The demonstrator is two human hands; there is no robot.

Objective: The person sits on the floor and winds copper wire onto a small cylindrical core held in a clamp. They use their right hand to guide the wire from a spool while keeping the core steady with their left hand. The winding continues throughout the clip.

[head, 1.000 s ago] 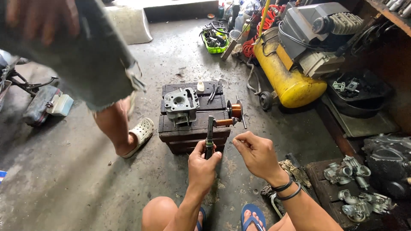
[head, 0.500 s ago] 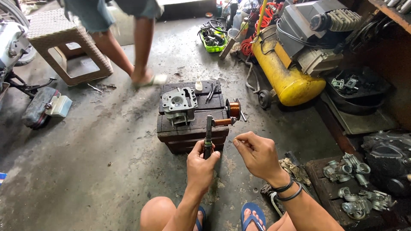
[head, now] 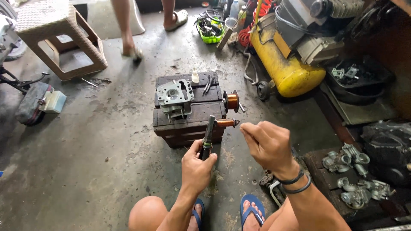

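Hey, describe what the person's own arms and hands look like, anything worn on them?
Both forearms are bare, with no sleeves in view and no gloves. The left hand has nothing on its wrist. The right hand has two thin dark bands around the wrist, one just above the other. No watch shows, and I can make out no rings.

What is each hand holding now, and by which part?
The left hand grips a dark tool by its lower handle. The right hand pinches its fingertips; anything between them is too small to tell.
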